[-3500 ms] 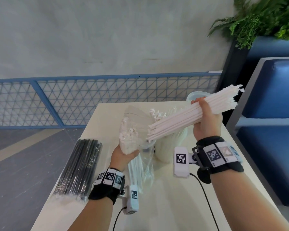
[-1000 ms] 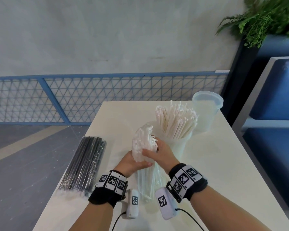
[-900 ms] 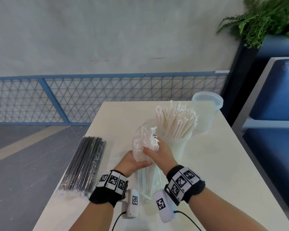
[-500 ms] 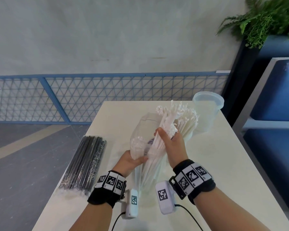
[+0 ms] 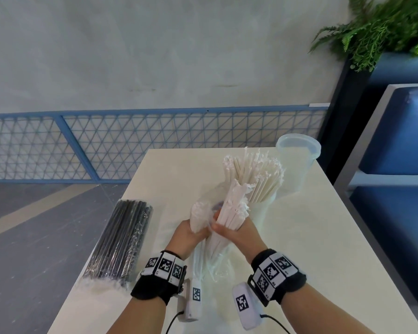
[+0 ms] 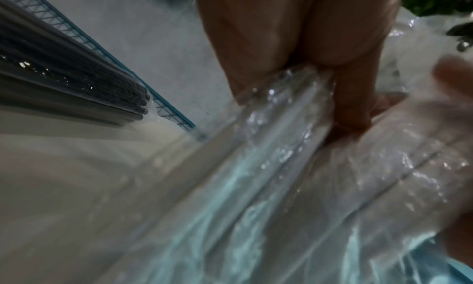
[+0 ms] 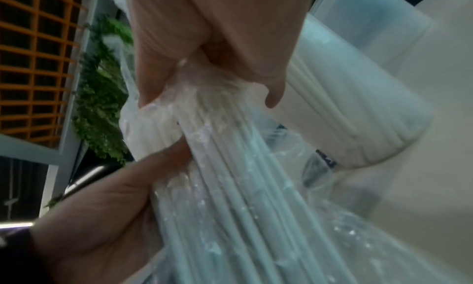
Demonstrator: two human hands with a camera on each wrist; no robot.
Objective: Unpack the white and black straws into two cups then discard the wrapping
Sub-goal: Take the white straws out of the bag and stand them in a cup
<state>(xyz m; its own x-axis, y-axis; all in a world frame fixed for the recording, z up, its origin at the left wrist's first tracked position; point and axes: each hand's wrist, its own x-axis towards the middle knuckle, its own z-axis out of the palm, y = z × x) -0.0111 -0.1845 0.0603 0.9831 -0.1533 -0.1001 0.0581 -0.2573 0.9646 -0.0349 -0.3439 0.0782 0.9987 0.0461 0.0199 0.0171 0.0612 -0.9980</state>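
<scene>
The right hand (image 5: 237, 233) is curled tight round a bunch of white straws (image 5: 233, 210), thumb across the front, the bundle tilted up and away just in front of the near cup (image 5: 263, 208), which already stands packed with more straws fanning out of its top. The left hand (image 5: 186, 235) grips the clear plastic wrapping (image 5: 200, 218) beside it, fingers closed on the crinkled film with a few straws inside. Only the right wrist view shows the film bunched under the gripping fingers (image 7: 212, 51) and the ribbed cup wall (image 7: 358, 110) close behind. The left wrist view is blurred, but shows glossy film (image 6: 281, 167) running between the fingers. A sealed pack of black straws (image 5: 121, 242) lies flat on the white table (image 5: 311, 237) to the left; a second, translucent cup (image 5: 297, 160) stands at the far right corner.
</scene>
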